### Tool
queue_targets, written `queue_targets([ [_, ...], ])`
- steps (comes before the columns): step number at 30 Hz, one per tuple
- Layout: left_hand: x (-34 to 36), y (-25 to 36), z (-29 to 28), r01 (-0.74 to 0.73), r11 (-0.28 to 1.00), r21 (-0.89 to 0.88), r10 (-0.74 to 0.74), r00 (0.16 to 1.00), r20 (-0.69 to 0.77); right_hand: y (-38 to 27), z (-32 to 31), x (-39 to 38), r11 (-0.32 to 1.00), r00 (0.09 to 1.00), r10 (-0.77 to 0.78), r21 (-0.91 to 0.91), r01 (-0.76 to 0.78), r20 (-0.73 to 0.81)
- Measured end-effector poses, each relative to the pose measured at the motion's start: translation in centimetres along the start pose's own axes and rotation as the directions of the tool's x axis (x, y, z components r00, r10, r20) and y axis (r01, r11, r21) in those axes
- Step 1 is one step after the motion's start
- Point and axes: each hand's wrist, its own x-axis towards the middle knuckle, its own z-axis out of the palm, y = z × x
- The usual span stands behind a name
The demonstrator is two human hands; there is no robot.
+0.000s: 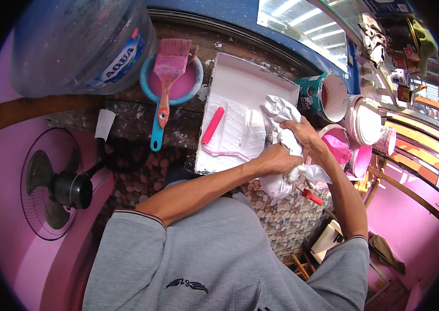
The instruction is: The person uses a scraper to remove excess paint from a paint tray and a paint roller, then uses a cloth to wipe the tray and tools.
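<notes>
Your left hand point(279, 159), right hand point(302, 132): fingers clamped on white cloth point(278, 107) at tray point(253, 78) edge. Loose folds could catch roller point(213, 126) if you tug sideways.

head-worn fisheye, close, facing down past grey shirt point(209, 243)

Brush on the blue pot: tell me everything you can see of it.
The brush is flat and broad, its bristles and the part below them coated in pink. The handle narrows, then widens toward a rounded end with a hole; it looks orange and worn, stained with pink. Its material is unclear. It lies across the blue pot, above pink liquid, bristles at the far side, handle end toward the person. Neither hand touches it.
</notes>
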Motion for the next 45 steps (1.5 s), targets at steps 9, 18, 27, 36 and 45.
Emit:
queue_targets([
  [9, 1.1, -0.6, 0.1, -0.304, 0.953, 0.008, 0.3, 0.936, -0.184, -3.8, 0.8, -1.9, 0.982, 0.989, -0.125, -0.152, 0.112, -0.079],
  [18, 1.4, 1.1, -1.1, -0.086, 0.994, -0.065, 0.073, 0.981, -0.178, -4.5, -1.2, 0.3, 0.985, 1.0, -0.015, 0.174, 0.014, 0.004],
  [27, 1.1, 1.9, -0.8, -0.04, 0.998, -0.041, 0.031, 0.977, -0.209, -6.2, -2.0, 1.4, 0.996, 0.984, 0.09, 0.011, -0.093, 0.154],
  [36, 1.7, 2.0, -0.8, 0.059, 0.998, -0.007, -0.059, 0.977, -0.203, -5.8, 0.0, 2.8, 0.936, 0.973, -0.232, -0.269, 0.228, 0.019],
  [45, 2.8, 0.6, -0.3, 0.061, 0.997, -0.048, -0.071, 0.964, -0.255, -6.3, 0.9, 2.6, 0.807, 0.957, -0.29, -0.53, 0.259, 0.026],
])
